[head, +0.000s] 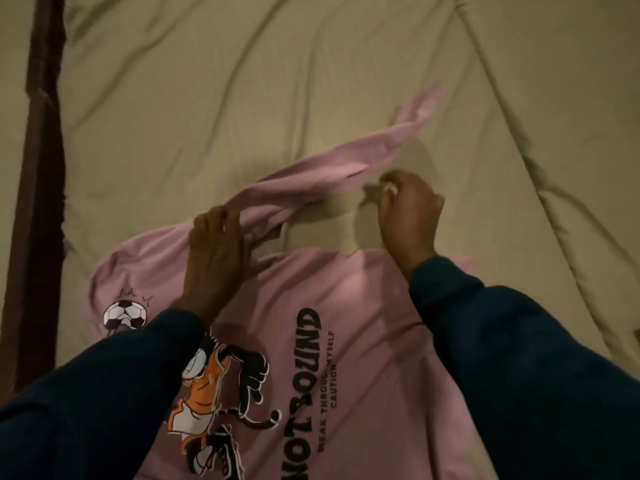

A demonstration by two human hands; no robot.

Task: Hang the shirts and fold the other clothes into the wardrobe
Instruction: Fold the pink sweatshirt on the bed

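a pink shirt [349, 306] lies print-side up on a beige bed cover [242, 98], its body spread flat in the lower centre of the view. the long axis of the body runs from the near bottom edge away toward the far side of the bed. the printed lettering reads sideways, its lines running along that same axis; a cartoon figure and a football sit on the left part of the print.

one long strip of the same pink fabric, apparently a sleeve, is lifted off the cover. it rises from the shirt's far left corner and points diagonally up and to the right, its tip blurred.

left hand [214, 251]: rests on the shirt's far left part, fingers curled round the base of the raised strip, gripping it. dark blue sleeve covers the forearm.

right hand [407, 213]: held over the cover just beyond the shirt's far edge, fingers curled inward with tips drawn together. a small pale patch shows at the fingertips; whether it pinches fabric cannot be told, as that area is blurred. it is near the raised strip, contact not confirmed.

a dark brown wooden bed frame [38, 133] runs along the left edge of the view, beside the cover.
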